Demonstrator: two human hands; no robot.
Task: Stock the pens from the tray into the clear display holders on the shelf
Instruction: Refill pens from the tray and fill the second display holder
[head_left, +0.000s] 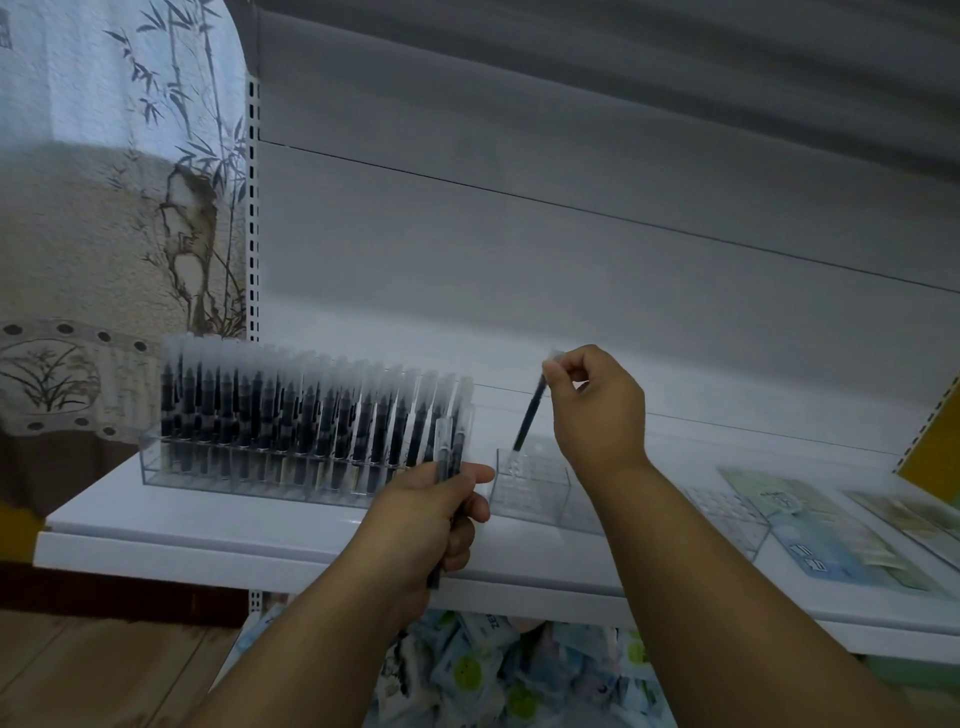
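Clear holder (311, 467) toward the shelf's (208, 519) left edge stands full; right hand (597, 410) pinches one pen (527, 415) into the near-empty holder (535, 488), left hand (431, 514) gripping spares (448, 447).

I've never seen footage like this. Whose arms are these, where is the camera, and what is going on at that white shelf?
There is no machine here: a person wears one camera on the head, looking forward and down, so both bare arms reach in from below. The right hand pinches a single dark pen by its top, with its lower end in a mostly empty clear holder. The left hand grips a few spare pens. To the left on the white shelf stands a longer clear holder already packed with upright pens. Flat printed packets lie on the shelf to the right, and below it sits a heap of small packets.
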